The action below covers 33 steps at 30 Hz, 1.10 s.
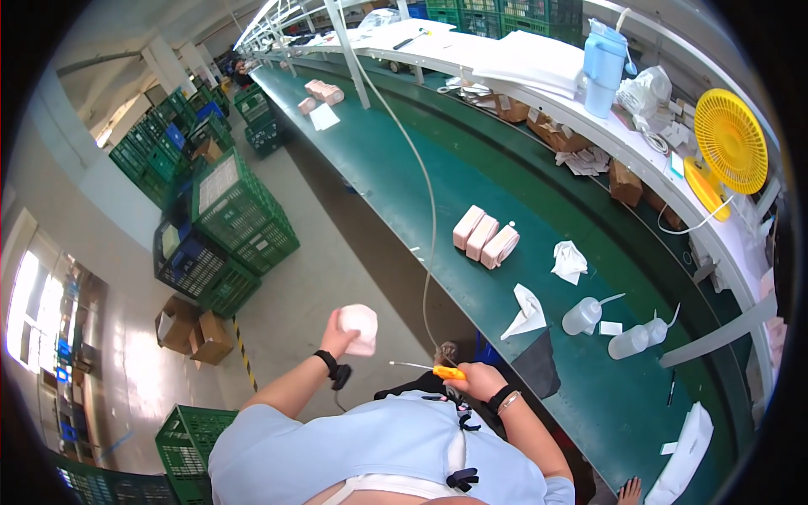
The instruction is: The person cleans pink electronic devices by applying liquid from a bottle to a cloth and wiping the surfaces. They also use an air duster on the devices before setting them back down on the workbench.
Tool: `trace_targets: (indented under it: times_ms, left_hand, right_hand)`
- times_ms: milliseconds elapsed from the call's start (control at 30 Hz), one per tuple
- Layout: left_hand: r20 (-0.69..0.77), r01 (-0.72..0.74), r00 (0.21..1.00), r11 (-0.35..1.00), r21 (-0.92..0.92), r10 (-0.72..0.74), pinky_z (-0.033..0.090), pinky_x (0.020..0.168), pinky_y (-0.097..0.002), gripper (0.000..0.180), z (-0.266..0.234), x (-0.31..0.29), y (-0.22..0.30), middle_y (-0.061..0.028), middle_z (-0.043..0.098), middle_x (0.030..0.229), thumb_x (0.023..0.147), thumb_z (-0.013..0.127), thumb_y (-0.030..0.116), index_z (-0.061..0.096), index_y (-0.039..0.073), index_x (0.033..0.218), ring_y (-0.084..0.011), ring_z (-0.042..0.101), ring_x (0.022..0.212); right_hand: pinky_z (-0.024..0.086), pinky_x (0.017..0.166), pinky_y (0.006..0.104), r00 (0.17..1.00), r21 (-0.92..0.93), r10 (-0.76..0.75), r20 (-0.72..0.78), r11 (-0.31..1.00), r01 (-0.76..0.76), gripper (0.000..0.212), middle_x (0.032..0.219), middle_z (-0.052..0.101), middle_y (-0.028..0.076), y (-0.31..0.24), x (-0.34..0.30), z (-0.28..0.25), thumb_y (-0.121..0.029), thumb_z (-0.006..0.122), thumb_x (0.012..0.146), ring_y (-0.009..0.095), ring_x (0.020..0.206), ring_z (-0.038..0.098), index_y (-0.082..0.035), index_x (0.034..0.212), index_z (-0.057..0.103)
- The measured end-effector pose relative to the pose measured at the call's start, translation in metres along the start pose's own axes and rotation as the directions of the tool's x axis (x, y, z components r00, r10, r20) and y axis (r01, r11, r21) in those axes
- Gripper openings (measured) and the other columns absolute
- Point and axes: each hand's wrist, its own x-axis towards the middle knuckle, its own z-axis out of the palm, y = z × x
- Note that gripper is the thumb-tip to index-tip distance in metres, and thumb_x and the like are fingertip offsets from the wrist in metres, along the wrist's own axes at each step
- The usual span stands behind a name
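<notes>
The left hand (335, 335) clasps a pale pink piece (360, 328) from its left side, out over the floor (290, 290) left of the green bench (391, 189); the right hand (480, 382) is wrapped round a yellow-handled tool (448, 373), its thin shaft pointing left, apart from the piece. The step in hand looks like readying tool and piece together; touching them would call for closing that gap with the piece steady. The hands have room between them, but a pale cable (427, 185) hangs just beyond the tool. The bench edge runs beside the right hand, with a dark cloth (539, 366) to its right and three pink pieces (486, 236) farther off.
</notes>
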Motion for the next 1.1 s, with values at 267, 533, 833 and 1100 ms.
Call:
trace_targets:
  times_ms: [267, 533, 833, 1100]
  left_hand:
    - [0.511, 0.008, 0.734, 0.758, 0.652, -0.448, 0.058, 0.076, -0.0422, 0.047, -0.004, 0.010, 0.037, -0.0098, 0.063, 0.113, 0.087, 0.059, 0.028, 0.051, 0.012, 0.131, -0.0258, 0.064, 0.102]
    - [0.597, 0.874, 0.470, 0.436, -0.214, -0.650, 0.059, 0.076, -0.0380, 0.052, 0.023, -0.023, 0.018, -0.0150, 0.057, 0.121, 0.089, 0.060, 0.043, 0.055, 0.014, 0.131, -0.0286, 0.063, 0.099]
    - [0.961, 0.986, 0.157, -0.024, -0.167, -0.228, 0.057, 0.061, -0.0316, 0.053, 0.106, -0.047, 0.047, -0.0173, 0.048, 0.131, 0.093, 0.058, 0.024, 0.042, 0.007, 0.140, -0.0245, 0.065, 0.075]
    - [0.985, 0.974, -0.146, -0.188, 0.126, -0.095, 0.055, 0.055, -0.0299, 0.053, 0.175, -0.053, 0.070, -0.0183, 0.051, 0.127, 0.098, 0.050, 0.021, 0.033, 0.008, 0.146, -0.0212, 0.062, 0.066]
  right_hand:
    - [0.052, 0.068, 0.0467, 0.983, 0.027, 0.118, -0.143, 0.993, -0.115, 0.049, 0.081, 0.069, 0.017, 0.024, -0.009, 0.004, -0.055, 0.063, 0.086, 0.037, 0.077, 0.066, -0.007, 0.086, 0.066]
    - [0.051, 0.067, 0.0456, 0.937, 0.284, 0.270, -0.222, 0.937, -0.203, 0.049, 0.080, 0.067, 0.019, 0.030, -0.036, 0.005, -0.056, 0.063, 0.086, 0.039, 0.076, 0.065, -0.007, 0.089, 0.068]
    - [0.049, 0.066, 0.0246, 0.600, 0.785, 0.604, -0.524, 0.615, 0.067, 0.022, 0.089, 0.066, 0.002, 0.083, -0.118, 0.091, -0.014, 0.070, 0.090, 0.009, 0.075, 0.060, -0.001, 0.107, 0.066]
    - [0.052, 0.071, 0.0232, -0.031, 0.925, 0.934, -0.356, 0.357, 0.130, 0.027, 0.101, 0.066, 0.006, 0.114, -0.125, 0.148, -0.016, 0.069, 0.092, 0.010, 0.080, 0.063, 0.000, 0.111, 0.060]
